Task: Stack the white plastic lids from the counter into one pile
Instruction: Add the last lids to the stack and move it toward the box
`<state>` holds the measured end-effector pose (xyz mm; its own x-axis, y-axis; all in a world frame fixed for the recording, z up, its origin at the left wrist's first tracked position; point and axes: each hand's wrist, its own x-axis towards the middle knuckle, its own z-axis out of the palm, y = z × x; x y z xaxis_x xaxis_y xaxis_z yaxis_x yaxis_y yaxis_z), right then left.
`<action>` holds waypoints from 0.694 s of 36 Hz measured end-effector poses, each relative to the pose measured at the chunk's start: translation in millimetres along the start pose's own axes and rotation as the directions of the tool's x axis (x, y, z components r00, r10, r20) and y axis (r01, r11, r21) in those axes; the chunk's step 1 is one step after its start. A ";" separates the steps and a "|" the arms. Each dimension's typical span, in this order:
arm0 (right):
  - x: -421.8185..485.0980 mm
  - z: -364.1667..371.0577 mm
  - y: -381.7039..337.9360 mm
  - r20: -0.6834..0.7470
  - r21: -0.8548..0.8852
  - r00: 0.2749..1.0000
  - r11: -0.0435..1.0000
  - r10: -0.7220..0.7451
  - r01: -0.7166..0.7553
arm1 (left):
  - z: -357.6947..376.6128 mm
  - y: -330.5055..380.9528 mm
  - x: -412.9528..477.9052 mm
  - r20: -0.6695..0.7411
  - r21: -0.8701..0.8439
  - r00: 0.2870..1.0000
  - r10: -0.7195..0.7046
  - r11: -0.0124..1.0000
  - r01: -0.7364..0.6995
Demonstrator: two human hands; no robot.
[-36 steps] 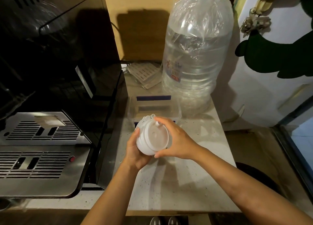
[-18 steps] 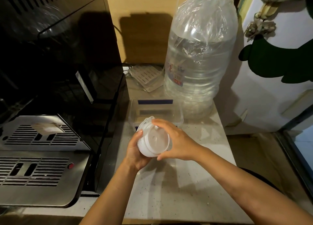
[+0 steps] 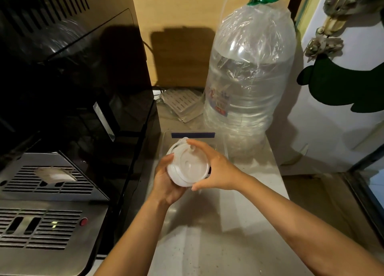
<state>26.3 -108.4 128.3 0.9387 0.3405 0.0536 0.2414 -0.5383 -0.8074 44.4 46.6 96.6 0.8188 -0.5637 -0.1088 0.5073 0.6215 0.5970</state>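
A pile of round white plastic lids [image 3: 188, 164] is held tilted toward me above the counter [image 3: 220, 234], its top lid facing the camera. My left hand [image 3: 166, 182] cups the pile from below and the left side. My right hand [image 3: 216, 169] grips its right rim, with fingers curling over the top edge and the thumb under the lower edge. How many lids are in the pile is hidden by my hands.
A clear plastic container [image 3: 223, 149] with a blue strip stands just behind my hands. A large water bottle [image 3: 247, 84] wrapped in plastic rises at the back right. A black and steel coffee machine [image 3: 62, 151] fills the left. The counter edge drops off on the right.
The pile stays in both hands and has tilted slightly, with my right fingers shifting along its rim. The camera view has tipped down a little.
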 end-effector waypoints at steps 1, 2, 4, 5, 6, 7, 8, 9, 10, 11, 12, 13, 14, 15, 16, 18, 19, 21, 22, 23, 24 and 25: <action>2.7 -2.7 -0.8 -0.008 0.017 1.000 1.000 -0.001 0.001 | 1.1 2.8 3.2 0.014 -0.005 1.000 0.003 1.000 -0.003; 4.7 -5.3 -1.5 -0.017 0.042 1.000 0.999 0.000 0.001 | 2.4 5.5 6.1 0.027 -0.011 1.000 0.004 1.000 -0.004; 8.8 -10.8 -2.7 -0.036 0.091 0.999 0.996 -0.001 0.004 | 5.4 11.4 12.3 0.071 -0.011 0.997 -0.005 1.000 0.006; 10.9 -13.7 -2.6 -0.048 0.105 0.999 0.994 -0.003 0.008 | 7.2 14.2 15.2 0.092 -0.002 0.996 -0.016 1.000 0.016; 12.8 -16.5 -2.4 -0.058 0.112 0.998 0.994 -0.005 0.011 | 8.8 16.7 18.0 0.102 0.007 0.994 -0.030 1.000 0.029; 15.0 -19.5 -1.9 -0.067 0.117 0.998 0.993 -0.009 0.016 | 10.2 19.0 21.4 0.098 0.012 0.994 -0.043 0.999 0.042; 17.1 -22.6 -0.9 -0.073 0.123 0.997 0.992 -0.014 0.023 | 11.4 21.0 25.1 0.087 0.016 0.995 -0.054 0.998 0.053; 19.1 -25.5 0.7 -0.076 0.130 0.997 0.991 -0.019 0.028 | 12.5 22.8 28.9 0.076 0.026 0.995 -0.060 0.998 0.058; 21.2 -28.7 2.6 -0.079 0.130 0.997 0.991 -0.019 0.030 | 14.0 24.5 33.2 0.073 0.043 0.995 -0.062 0.997 0.059; 23.5 -31.4 4.7 -0.087 0.123 0.996 0.992 -0.016 0.027 | 15.4 26.0 37.4 0.071 0.068 0.996 -0.061 0.996 0.056; 25.9 -34.4 6.9 -0.099 0.112 0.995 0.993 -0.014 0.025 | 16.9 27.5 41.6 0.065 0.111 0.996 -0.056 0.993 0.048; 28.5 -37.0 9.5 -0.112 0.100 0.994 0.995 -0.013 0.024 | 17.6 29.3 45.5 0.047 0.175 0.998 -0.045 0.984 0.036; 31.7 -39.6 12.3 -0.124 0.086 0.992 0.996 -0.008 0.019 | 17.5 30.9 49.3 0.015 0.251 0.999 -0.028 0.968 0.023; 34.9 -41.9 15.4 -0.134 0.067 0.991 0.998 0.004 0.005 | 16.7 32.1 53.3 -0.026 0.326 1.000 -0.005 0.945 0.013; 38.1 -43.8 18.2 -0.142 0.043 0.990 0.999 0.022 -0.016 | 15.2 33.1 56.6 -0.075 0.391 0.997 0.022 0.920 0.009; 44.6 -46.2 24.8 -0.153 0.005 0.986 0.998 0.059 -0.059 | 11.6 35.1 62.7 -0.172 0.500 0.983 0.069 0.865 0.027; 47.6 -46.4 28.5 -0.152 -0.007 0.986 0.997 0.074 -0.076 | 9.5 35.6 65.5 -0.211 0.559 0.973 0.089 0.828 0.045; 53.4 -45.0 37.5 -0.138 -0.021 0.985 0.994 0.103 -0.107 | 4.7 36.0 70.0 -0.266 0.678 0.956 0.125 0.729 0.094; 55.8 -43.6 42.7 -0.127 -0.026 0.985 0.992 0.118 -0.123 | 1.7 35.8 72.4 -0.287 0.729 0.947 0.143 0.674 0.119; 58.2 -41.7 48.2 -0.114 -0.033 0.985 0.990 0.133 -0.137 | -1.8 35.2 75.2 -0.307 0.775 0.938 0.163 0.615 0.146; 60.6 -39.5 53.6 -0.100 -0.045 0.984 0.988 0.146 -0.151 | -5.3 34.2 78.1 -0.321 0.812 0.930 0.180 0.557 0.173; 63.0 -37.0 58.8 -0.088 -0.057 0.984 0.985 0.157 -0.163 | -8.8 33.1 81.0 -0.331 0.838 0.924 0.189 0.508 0.196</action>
<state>108.8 -147.2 106.0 0.9829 0.1825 -0.0225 0.0993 -0.6295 -0.7706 129.9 26.3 100.7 0.9419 -0.2234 -0.2507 0.1931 -0.2506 0.9486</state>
